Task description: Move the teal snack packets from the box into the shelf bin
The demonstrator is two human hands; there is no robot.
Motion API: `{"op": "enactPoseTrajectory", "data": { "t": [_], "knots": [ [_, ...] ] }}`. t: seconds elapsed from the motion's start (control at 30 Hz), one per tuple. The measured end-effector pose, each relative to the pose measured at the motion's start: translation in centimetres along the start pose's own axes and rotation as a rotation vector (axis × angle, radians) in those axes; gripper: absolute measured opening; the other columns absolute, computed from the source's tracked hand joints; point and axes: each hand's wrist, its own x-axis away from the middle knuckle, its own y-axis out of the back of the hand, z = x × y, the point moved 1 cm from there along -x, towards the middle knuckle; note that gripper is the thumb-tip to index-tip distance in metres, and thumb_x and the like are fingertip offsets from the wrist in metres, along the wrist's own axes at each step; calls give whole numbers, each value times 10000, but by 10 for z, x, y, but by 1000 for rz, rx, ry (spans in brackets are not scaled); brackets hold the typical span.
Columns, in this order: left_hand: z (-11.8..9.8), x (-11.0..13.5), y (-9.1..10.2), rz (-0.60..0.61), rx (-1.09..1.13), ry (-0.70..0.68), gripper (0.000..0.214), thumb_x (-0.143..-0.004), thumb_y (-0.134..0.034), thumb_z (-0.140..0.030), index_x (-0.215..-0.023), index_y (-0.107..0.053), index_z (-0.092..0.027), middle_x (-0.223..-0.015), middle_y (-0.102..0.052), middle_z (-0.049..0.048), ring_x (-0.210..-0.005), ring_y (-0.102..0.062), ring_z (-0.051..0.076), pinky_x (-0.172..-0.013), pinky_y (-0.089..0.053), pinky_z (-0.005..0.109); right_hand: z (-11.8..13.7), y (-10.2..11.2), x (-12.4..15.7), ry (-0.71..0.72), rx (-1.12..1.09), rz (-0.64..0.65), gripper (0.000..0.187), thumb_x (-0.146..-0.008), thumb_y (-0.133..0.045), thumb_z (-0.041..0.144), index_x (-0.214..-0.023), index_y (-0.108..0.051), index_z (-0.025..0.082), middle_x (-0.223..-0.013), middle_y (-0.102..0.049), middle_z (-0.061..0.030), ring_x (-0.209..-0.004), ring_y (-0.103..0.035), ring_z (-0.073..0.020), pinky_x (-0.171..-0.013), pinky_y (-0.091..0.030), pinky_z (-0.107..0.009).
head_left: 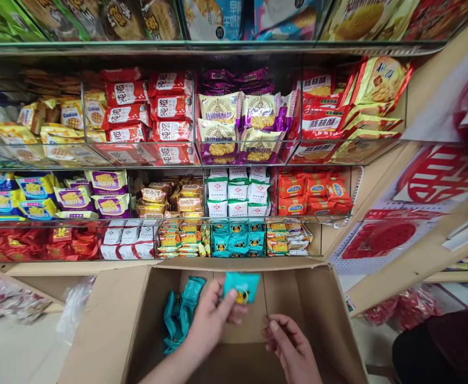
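Observation:
My left hand (217, 314) pinches a teal snack packet (245, 286) with a yellow and black print, above the open cardboard box (314, 298). To the right of it, my right hand (290, 344) is also over the box. Its fingers are curled in, the thumb close against the forefinger, and nothing shows between them. Several similar teal packets (177, 316) lie bunched at the left side inside the box. On the lowest shelf just behind, a clear compartment is filled with matching teal packets (237, 239).
Clear-fronted shelves of wrapped snacks rise in front, with red packets (316, 192) and white packets (237, 198) in neighbouring compartments. A box flap (105, 325) spreads left. Red paper decorations (445, 173) hang on the right. Someone's dark clothing (442, 346) is at lower right.

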Motion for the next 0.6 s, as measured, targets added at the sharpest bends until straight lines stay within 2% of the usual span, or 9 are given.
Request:
{"op": "enactPoseTrajectory", "data": {
  "t": [0.07,0.1,0.23,0.3,0.43,0.6],
  "knots": [
    [-20,-16,8,-112,92,-44,238,-716,-598,-282,-868,-444,-184,-781,-582,11,-647,-624,149,-525,-493,221,1,6,-1,-21,16,-20,268,-622,-670,409,-754,-624,181,-673,-591,-25,-606,-515,-136,-521,-413,-230],
    [-29,-26,12,-163,169,-16,209,-726,-591,-222,-858,-436,-177,-769,-580,15,-660,-629,150,-551,-503,224,1,8,-2,-37,18,-36,267,-612,-675,414,-729,-624,179,-659,-586,-22,-589,-504,-131,-511,-407,-226],
    [-52,-75,22,-319,467,346,152,-778,-455,-31,-891,-417,-124,-827,-579,102,-738,-625,176,-572,-524,262,0,14,-2,-113,29,-35,266,-590,-685,420,-669,-611,177,-640,-572,-12,-585,-500,-129,-496,-399,-217],
    [-54,-100,23,-383,484,435,187,-794,-416,-22,-961,-422,-106,-911,-565,132,-760,-609,176,-547,-521,277,-3,15,-2,-137,47,-15,265,-590,-686,416,-655,-605,172,-639,-571,-12,-574,-502,-124,-486,-396,-212],
    [-46,-142,21,-568,434,439,269,-819,-462,-182,-1084,-450,-139,-1032,-526,78,-834,-559,155,-647,-503,311,-13,21,-2,-146,74,-1,282,-594,-677,428,-640,-593,163,-634,-574,-13,-551,-510,-120,-459,-385,-206],
    [-35,-176,21,-720,398,314,313,-814,-473,-258,-1111,-462,-160,-1109,-495,74,-930,-521,177,-757,-462,369,-23,31,-3,-187,43,-34,293,-573,-691,428,-631,-587,161,-632,-585,-6,-531,-507,-110,-446,-365,-196]
  ]
}}
